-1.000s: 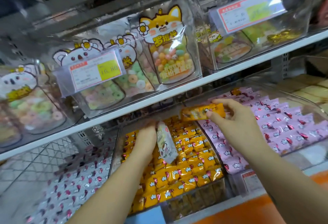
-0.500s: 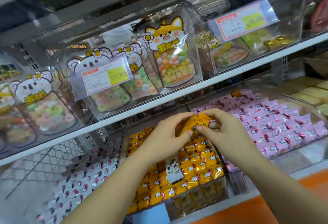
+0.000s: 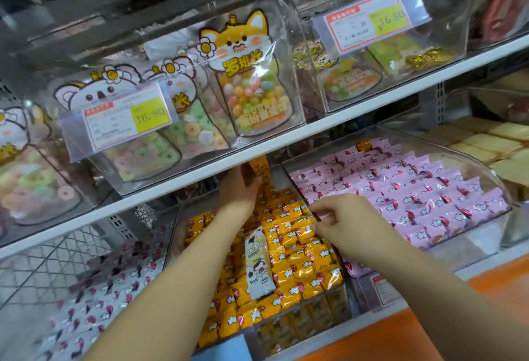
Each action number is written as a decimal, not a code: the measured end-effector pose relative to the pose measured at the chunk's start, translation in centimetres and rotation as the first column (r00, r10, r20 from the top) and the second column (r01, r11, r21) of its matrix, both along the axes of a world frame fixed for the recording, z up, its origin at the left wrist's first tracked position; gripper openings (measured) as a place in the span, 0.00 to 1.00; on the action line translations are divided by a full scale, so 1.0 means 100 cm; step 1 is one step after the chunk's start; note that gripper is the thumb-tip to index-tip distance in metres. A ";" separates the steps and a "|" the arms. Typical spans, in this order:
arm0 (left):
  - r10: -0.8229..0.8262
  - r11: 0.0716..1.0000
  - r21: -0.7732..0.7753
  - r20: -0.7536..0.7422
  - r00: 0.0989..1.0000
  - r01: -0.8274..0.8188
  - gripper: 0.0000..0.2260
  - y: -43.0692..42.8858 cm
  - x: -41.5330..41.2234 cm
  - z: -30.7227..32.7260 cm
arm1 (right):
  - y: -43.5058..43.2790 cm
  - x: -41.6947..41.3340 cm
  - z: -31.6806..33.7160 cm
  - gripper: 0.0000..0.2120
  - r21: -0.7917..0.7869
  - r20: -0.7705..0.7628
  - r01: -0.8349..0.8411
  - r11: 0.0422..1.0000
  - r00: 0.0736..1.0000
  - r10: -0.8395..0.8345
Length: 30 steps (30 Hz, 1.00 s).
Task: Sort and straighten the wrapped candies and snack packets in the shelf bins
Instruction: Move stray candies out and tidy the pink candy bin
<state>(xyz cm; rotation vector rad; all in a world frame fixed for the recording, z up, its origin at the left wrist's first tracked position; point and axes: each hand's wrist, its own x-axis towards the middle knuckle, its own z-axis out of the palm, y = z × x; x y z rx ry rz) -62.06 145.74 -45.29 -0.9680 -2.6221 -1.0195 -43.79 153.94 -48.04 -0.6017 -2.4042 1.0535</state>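
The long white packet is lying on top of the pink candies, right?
Not quite. The long white packet is lying on top of the yellow candies, not the pink ones. The pink candies are further right, and nothing white lies on them. The head view shows this.

Two hands: left hand (image 3: 239, 192), right hand (image 3: 345, 221). One yellow packet (image 3: 259, 168) in the left hand, one white stick packet (image 3: 259, 264) below it, two price tags (image 3: 126, 117) (image 3: 369, 21) above. Yellow packets (image 3: 300, 270) beneath, pink packets (image 3: 415, 189) right of the right hand: too many to count.
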 end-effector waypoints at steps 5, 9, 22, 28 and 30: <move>-0.053 0.999 0.000 0.051 0.997 0.053 0.25 0.023 -0.016 -0.014 | 0.004 0.000 -0.002 0.16 -0.056 -0.018 -0.017 0.998 1.000 0.016; -0.064 0.998 -0.025 0.068 0.996 0.065 0.21 0.032 -0.023 -0.027 | 0.005 0.000 -0.002 0.16 -0.066 -0.027 -0.020 0.998 0.999 0.018; -0.135 0.989 -0.084 -0.142 0.981 0.124 0.20 0.039 -0.045 -0.037 | 0.007 -0.003 -0.001 0.15 -0.070 -0.016 -0.022 0.997 1.000 0.021; -0.313 0.916 -0.356 -0.346 0.885 0.184 0.18 0.021 -0.046 -0.035 | 0.008 -0.005 -0.001 0.15 -0.059 -0.016 -0.025 0.998 1.000 0.025; -0.322 0.883 -0.446 -0.356 0.877 0.143 0.20 0.020 -0.050 -0.039 | 0.007 -0.006 -0.002 0.15 -0.044 -0.020 -0.013 0.999 1.000 0.012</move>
